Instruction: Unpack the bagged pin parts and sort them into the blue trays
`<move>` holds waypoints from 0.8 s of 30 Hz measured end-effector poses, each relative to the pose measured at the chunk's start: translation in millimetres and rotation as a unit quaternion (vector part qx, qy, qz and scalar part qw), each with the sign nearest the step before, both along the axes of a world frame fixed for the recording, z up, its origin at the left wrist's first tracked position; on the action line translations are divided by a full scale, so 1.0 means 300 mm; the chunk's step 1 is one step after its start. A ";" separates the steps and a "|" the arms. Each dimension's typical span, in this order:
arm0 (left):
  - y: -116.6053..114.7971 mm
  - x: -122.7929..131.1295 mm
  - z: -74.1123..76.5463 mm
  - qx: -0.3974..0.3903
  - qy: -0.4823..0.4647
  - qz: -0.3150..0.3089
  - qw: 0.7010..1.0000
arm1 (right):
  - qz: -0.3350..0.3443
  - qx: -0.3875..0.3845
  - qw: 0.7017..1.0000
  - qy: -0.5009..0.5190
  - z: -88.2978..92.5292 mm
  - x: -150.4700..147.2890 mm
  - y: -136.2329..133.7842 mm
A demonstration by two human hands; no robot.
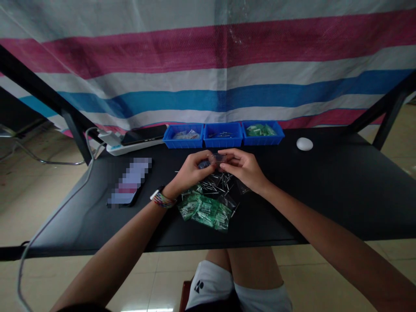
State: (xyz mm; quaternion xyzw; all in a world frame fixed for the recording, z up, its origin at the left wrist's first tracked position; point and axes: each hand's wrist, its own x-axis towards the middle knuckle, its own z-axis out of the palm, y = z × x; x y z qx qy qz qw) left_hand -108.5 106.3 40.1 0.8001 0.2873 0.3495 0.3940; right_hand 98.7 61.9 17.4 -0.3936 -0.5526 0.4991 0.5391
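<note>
Between my two hands is a small clear plastic bag [218, 158], held just above the pile on the table. My left hand [196, 168] pinches its left side, and my right hand [244, 168] has thumb and fingers closed on its right side. Whether anything lies inside the bag is too small to tell. Below the hands, thin metal pins [216, 184] are heaped loosely on the black tabletop. Nearer to me, several green plastic packets [206, 211] with small slim pieces inside lie in a pile.
Three blue bins stand in a row behind my hands: one with clear bags [183, 142], one with metal pins [222, 141], one with green packets [263, 139]. A phone [130, 184] and a power strip [134, 147] lie left; a white mouse [304, 144] sits right.
</note>
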 end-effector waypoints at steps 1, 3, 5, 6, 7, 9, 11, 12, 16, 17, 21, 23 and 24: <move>0.003 -0.002 -0.001 -0.005 -0.006 0.000 1.000 | 0.002 -0.003 1.000 -0.002 -0.002 -0.001 0.000; 0.008 -0.005 -0.006 -0.022 -0.015 -0.002 1.000 | 0.002 -0.007 1.000 -0.004 -0.004 -0.003 0.001; 0.009 -0.006 -0.009 -0.039 -0.017 -0.008 0.999 | 0.002 -0.011 1.000 -0.003 -0.003 -0.003 0.001; 0.008 -0.006 -0.009 -0.046 -0.016 -0.010 0.999 | 0.006 -0.014 1.000 -0.001 -0.002 -0.003 0.000; 0.006 -0.005 -0.008 -0.051 -0.012 -0.012 0.999 | 0.012 -0.018 1.000 0.000 -0.001 -0.003 0.000; 0.000 -0.003 -0.003 -0.057 0.001 -0.017 0.998 | 0.024 -0.028 0.999 0.003 0.000 -0.003 0.000; -0.005 0.000 0.002 -0.060 0.017 -0.024 0.998 | 0.028 -0.036 0.999 0.005 -0.002 -0.002 0.001; -0.007 0.001 0.005 -0.059 0.025 -0.025 0.998 | 0.028 -0.039 0.999 0.006 -0.003 -0.002 0.001; -0.011 0.001 0.009 -0.044 0.044 -0.012 0.998 | 0.030 -0.042 0.999 0.007 -0.004 -0.003 0.002; -0.011 0.000 0.010 -0.042 0.044 -0.008 0.998 | 0.033 -0.047 0.998 0.011 -0.002 -0.003 0.001; -0.009 -0.002 0.017 -0.040 0.038 -0.004 0.998 | 0.045 -0.065 0.997 0.026 0.002 -0.004 -0.001; -0.010 -0.002 0.022 -0.045 0.034 -0.004 0.998 | 0.046 -0.065 0.996 0.027 0.004 -0.004 0.000; -0.012 -0.002 0.024 -0.049 0.032 -0.005 0.998 | 0.046 -0.062 0.997 0.026 0.005 -0.004 0.001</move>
